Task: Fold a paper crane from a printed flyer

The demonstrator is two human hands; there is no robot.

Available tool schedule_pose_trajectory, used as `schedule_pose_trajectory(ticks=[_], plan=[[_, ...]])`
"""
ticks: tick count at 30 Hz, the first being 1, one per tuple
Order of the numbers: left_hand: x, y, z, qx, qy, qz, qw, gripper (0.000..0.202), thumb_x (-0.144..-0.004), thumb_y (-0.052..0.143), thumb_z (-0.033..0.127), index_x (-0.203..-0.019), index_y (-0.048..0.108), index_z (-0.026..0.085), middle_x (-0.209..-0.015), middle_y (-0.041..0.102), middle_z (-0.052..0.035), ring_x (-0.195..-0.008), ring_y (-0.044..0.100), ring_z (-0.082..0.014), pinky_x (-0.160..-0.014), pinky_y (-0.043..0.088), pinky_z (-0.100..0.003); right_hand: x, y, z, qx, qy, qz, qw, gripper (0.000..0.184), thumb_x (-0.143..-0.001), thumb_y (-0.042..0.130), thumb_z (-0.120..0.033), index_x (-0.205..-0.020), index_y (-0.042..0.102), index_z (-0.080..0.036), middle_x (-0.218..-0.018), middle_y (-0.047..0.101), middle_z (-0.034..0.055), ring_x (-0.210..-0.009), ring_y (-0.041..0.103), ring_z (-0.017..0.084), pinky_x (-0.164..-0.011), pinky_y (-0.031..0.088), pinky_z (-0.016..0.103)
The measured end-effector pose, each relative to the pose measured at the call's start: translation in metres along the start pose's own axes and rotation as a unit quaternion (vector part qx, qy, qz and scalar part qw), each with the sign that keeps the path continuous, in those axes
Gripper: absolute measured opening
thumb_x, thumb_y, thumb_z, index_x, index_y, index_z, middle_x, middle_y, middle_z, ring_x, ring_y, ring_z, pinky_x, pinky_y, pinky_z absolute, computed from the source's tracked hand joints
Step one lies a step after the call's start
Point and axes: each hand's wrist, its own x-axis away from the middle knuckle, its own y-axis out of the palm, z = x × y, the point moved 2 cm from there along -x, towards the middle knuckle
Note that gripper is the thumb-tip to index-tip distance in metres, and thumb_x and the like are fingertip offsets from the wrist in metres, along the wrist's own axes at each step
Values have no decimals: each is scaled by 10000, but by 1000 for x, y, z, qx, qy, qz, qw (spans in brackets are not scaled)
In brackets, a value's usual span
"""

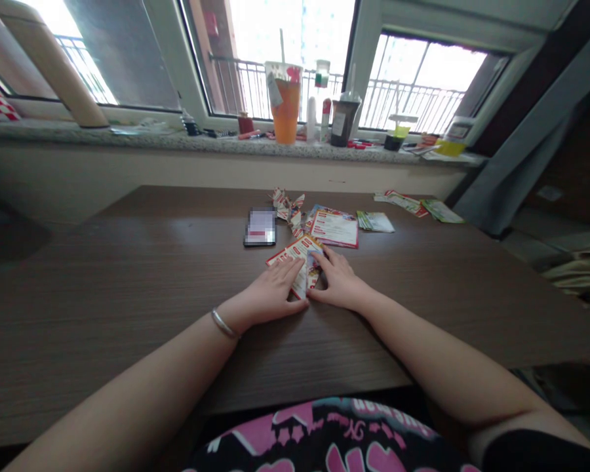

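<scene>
A thin, glossy-looking printed sheet [301,247], white with red and yellow edging, lies on the desk [187,269] in front of the person, creased into an angular shape with a bluish patterned part folded over at its right. The left hand [275,288] rests flat across its left half, fingers extended and close together, wrapped around nothing. The right hand [338,278] arches over the right edge, thumb apart from the fingers, tips on the folded part; whether it also pinches the paper I cannot tell. The fingers cover much of the print and creases, and the lettering is too small to read. A smooth, silvery bracelet [225,323] circles the left wrist. The desk has a dark brown, streaked wood grain. Just beyond the sheet sit a crumpled-looking cluster of pointed, folded paper pieces [290,208], its parts hard to separate, and a flat, rectangular stack of printed sheets [335,227]. Left of the cluster lies a slim phone [260,228], its screen pixelated. On the speckled stone sill [216,145], a tapered, see-through cup [286,108] holds orange liquid. The patterned shirt [324,436] is cut off below.
</scene>
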Motion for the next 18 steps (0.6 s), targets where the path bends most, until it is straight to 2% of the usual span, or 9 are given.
schedule_pose_trajectory(ticks=[5, 8, 13, 18], plan=[[1, -3, 2, 14, 20, 9, 1000, 879, -824, 460, 581, -1475, 155, 77, -1539, 190, -178, -1431, 152, -291, -1155, 182, -424, -7, -3, 14, -7, 33, 45, 998, 876, -717, 642, -520, -1441, 307, -161, -1499, 278, 189, -1374, 266, 344, -1110, 197, 537], [1, -6, 3, 18, 28, 6, 999, 849, -829, 479, 551, -1476, 173, 94, -1537, 203, -173, -1430, 160, -286, -1154, 176, -432, -12, -6, 22, -15, 37, 73, 997, 803, -730, 637, -486, -1403, 368, -139, -1406, 436, 174, -1311, 379, 312, -1100, 247, 499], [1, -11, 7, 11, 36, -10, 999, 710, -845, 490, 527, -1460, 271, 249, -1543, 215, -136, -1421, 177, -323, -1131, 192, -492, -17, -13, 32, -19, 57, 128, 990, 626, -755, 623, -403, -1320, 479, -175, -1272, 576, 122, -1169, 516, 282, -1003, 384, 437], [4, -12, 9, 8, 53, -4, 999, 614, -856, 490, 494, -1424, 346, 309, -1536, 249, -105, -1413, 187, -345, -1123, 198, -507, -18, -14, 34, -8, 64, 140, 988, 472, -764, 617, -361, -1212, 586, -214, -1182, 633, 92, -1096, 535, 282, -949, 414, 433]])
